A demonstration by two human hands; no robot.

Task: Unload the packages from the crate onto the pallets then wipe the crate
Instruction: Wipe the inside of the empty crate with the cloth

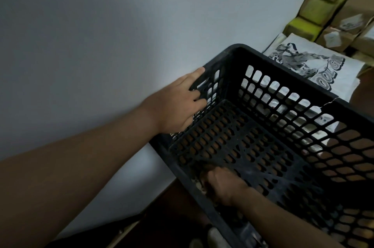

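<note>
**Crate empty, both hands on it**

Black lattice crate (283,74) sits tilted, nothing inside but the right hand (220,187). Left hand (178,104) grips the side wall: fingers (199,102) hooked through the lattice holes, thumb lying along the rim. Right-hand fingers are curled tight in the near corner of the crate floor, closed on a small pale wad (200,184); too dark to tell what it is. A crack runs down the far rim, well beyond both sets of fingers. Past that far wall lie a white printed sack (315,69) and stacked cardboard boxes (348,4).
</note>
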